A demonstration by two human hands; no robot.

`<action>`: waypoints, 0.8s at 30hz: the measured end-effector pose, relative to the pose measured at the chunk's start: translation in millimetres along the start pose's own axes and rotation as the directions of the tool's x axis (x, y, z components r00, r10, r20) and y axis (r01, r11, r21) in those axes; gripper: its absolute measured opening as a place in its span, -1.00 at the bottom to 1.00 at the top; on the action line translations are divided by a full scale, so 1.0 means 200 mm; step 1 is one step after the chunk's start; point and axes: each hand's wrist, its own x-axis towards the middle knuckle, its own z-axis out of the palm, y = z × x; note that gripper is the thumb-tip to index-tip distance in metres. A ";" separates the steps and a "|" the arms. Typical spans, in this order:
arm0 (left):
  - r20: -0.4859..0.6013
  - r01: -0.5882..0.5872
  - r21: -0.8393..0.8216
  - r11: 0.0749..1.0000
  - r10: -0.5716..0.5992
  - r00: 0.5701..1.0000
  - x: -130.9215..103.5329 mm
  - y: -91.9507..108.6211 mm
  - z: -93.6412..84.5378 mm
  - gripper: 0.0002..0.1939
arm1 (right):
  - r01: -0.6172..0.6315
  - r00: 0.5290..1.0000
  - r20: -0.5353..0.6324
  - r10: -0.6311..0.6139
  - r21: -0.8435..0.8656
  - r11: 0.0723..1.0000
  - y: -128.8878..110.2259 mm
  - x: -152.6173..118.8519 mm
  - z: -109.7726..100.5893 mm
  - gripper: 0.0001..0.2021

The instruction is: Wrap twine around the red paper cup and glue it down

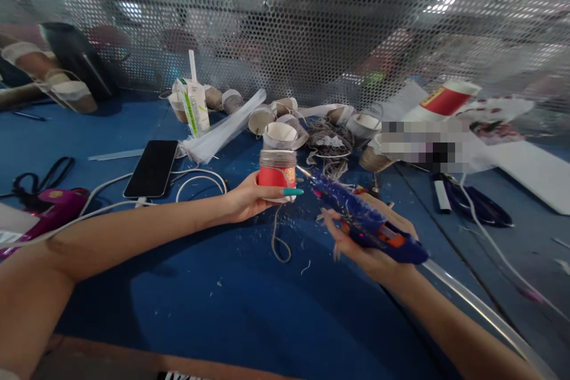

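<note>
My left hand (pixel 250 197) grips a red paper cup (pixel 271 177) near the middle of the table. Grey cord (pixel 276 158) is wound round the cup's upper part, and a loose tail of cord (pixel 281 249) hangs to the tabletop. In my right hand (pixel 356 243) is a blue hot glue gun (pixel 360 211), with a clear glue stick (pixel 472 303) jutting from its rear. The gun's nozzle points at the cord-wrapped side of the cup, very close to it; whether they touch I cannot tell.
Behind the cup lie several cord-wrapped cups, a tangle of grey cord (pixel 332 141) and a bundle of clear glue sticks (pixel 227 127). A phone (pixel 152 169) on a white cable is at left, near a magenta tool (pixel 56 208). Scissors (pixel 483 208) lie right; a perforated metal screen (pixel 285 29) stands behind.
</note>
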 end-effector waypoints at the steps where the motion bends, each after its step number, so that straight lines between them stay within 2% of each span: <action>1: -0.005 0.007 0.000 1.000 -0.007 1.000 0.00 0.00 0.00 -0.47 | 0.042 0.999 0.010 -0.042 -0.010 0.999 -0.01 0.00 0.00 -0.89; 3: 0.005 0.015 -0.009 1.000 -0.015 1.000 0.00 0.01 0.00 -0.45 | 0.117 0.993 0.025 -0.116 -0.025 0.993 -0.04 0.01 0.00 -0.91; 6: 0.039 0.023 -0.023 0.999 -0.022 0.999 -0.01 0.02 0.01 -0.44 | 0.162 0.987 0.009 -0.162 -0.082 0.983 -0.05 0.01 0.01 -0.88; 14: 0.078 0.048 0.017 0.999 -0.049 0.996 -0.02 0.02 0.01 -0.39 | 0.174 0.984 0.065 -0.168 -0.115 0.978 -0.03 -0.02 0.00 -0.85; 17: 0.092 0.054 0.043 0.998 -0.058 0.994 -0.02 0.02 0.00 -0.38 | 0.204 0.979 0.042 -0.201 -0.105 0.973 -0.01 -0.03 0.00 -0.86; 22: 0.132 0.052 0.027 0.998 -0.055 0.990 -0.02 0.01 -0.01 -0.43 | 0.160 0.986 0.071 -0.150 -0.157 0.975 0.00 -0.04 0.00 -0.83; 24: 0.150 0.057 0.022 0.998 -0.059 0.987 -0.02 0.01 -0.02 -0.45 | 0.178 0.983 0.073 -0.169 -0.148 0.973 -0.01 -0.03 0.00 -0.83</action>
